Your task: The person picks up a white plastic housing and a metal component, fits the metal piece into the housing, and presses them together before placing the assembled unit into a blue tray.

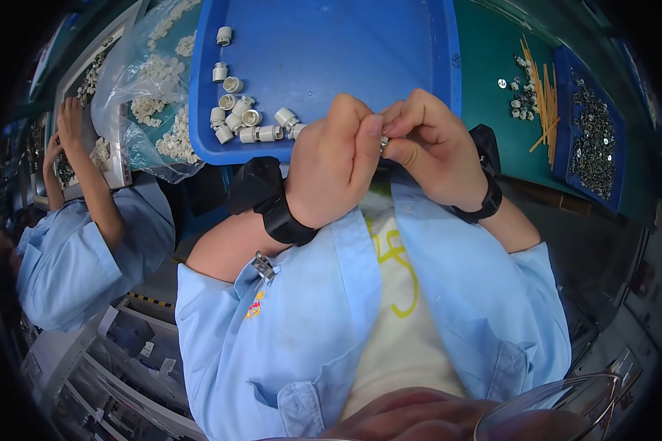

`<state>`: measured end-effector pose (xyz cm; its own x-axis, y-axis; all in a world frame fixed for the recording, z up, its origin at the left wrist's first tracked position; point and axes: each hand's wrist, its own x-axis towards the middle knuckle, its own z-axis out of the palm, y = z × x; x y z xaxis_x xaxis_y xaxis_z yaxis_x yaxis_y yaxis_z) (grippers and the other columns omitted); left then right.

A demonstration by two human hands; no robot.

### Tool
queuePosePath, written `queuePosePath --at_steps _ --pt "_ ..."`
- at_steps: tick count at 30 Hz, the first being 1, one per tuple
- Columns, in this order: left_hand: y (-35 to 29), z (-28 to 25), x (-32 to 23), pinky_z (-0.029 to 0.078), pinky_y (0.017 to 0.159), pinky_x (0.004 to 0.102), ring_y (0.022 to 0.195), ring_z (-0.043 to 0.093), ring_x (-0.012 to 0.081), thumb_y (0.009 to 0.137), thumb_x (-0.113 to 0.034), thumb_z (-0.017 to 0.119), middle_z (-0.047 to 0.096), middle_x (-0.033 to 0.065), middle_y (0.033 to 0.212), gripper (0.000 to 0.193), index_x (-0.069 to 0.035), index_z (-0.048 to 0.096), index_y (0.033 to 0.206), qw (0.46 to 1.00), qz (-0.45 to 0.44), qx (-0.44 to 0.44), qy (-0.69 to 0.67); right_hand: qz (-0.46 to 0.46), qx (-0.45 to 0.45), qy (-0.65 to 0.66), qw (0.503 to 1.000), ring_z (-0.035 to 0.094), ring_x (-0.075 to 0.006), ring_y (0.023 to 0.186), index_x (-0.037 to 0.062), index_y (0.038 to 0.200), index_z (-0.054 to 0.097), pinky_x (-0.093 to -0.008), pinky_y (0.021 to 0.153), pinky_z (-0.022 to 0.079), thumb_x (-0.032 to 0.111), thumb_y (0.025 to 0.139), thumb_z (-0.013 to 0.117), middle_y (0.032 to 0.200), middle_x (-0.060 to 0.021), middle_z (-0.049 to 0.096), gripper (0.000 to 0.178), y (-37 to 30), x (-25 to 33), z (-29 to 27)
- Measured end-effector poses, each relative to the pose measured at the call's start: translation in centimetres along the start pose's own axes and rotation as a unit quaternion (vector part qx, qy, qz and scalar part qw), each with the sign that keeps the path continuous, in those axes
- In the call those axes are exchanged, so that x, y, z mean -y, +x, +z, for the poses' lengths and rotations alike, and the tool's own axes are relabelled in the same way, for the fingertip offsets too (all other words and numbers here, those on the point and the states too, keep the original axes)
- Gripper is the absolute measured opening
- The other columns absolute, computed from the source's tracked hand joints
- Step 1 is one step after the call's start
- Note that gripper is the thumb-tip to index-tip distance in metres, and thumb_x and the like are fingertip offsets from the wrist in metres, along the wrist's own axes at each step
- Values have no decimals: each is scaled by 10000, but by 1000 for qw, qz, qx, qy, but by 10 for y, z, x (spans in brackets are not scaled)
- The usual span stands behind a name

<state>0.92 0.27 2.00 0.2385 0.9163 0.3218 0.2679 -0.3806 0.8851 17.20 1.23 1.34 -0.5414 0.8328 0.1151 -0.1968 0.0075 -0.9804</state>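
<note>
Over the near edge of a blue tray, my two hands meet fingertip to fingertip. Between them shows a small shiny piece, mostly covered by the fingers, so its exact kind is unclear. My left hand is closed, thumb pressed against the curled forefinger at that piece. My right hand pinches the same spot with thumb and forefinger. Just left of my left hand, several white cylindrical fittings lie in the tray's near left corner, some upright, some on their sides.
At right, a blue bin holds many small metal parts, with thin wooden sticks and loose white and metal pieces beside it. Clear plastic bags of small white parts lie left. A co-worker's hands are at a box farther left.
</note>
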Motion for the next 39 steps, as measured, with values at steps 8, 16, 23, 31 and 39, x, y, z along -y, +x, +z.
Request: queuePosePath --at_steps 8,16,23,31,39 --pt "9 3 2 359 460 229 515 443 78 927 -163 407 482 21 621 166 -29 437 833 968 -111 -34 -221 -125 -63 -1 990 531 -117 860 12 967 512 -241 738 446 4 810 573 943 -65 543 169 5 -6 0" --pt "18 3 -4 351 486 184 543 404 34 947 -205 361 472 0 689 178 -46 437 918 920 -200 -20 -336 -126 -84 -263 953 541 -152 834 35 1016 534 -280 739 444 64 708 689 914 -65 567 346 20 20 -7" --pt "18 -18 14 383 604 191 668 455 53 917 -157 436 498 1 749 174 -46 460 1047 940 -205 23 -273 -123 -146 -482 855 600 -287 744 9 893 592 -349 675 469 216 750 611 857 -167 614 252 105 80 -71" --pt "25 -57 39 389 643 205 711 474 70 869 -106 512 513 17 808 123 -14 532 949 980 -173 -93 14 131 -329 -722 595 569 -347 748 2 874 581 -390 672 449 255 758 541 841 -196 573 281 234 45 -362" --pt "21 -90 66 411 668 235 743 503 129 842 -84 535 524 59 861 134 -4 533 949 952 -253 -173 22 215 -303 -712 596 527 -356 1013 -51 1025 563 -399 849 422 435 766 510 1071 -251 549 553 248 -45 -474"
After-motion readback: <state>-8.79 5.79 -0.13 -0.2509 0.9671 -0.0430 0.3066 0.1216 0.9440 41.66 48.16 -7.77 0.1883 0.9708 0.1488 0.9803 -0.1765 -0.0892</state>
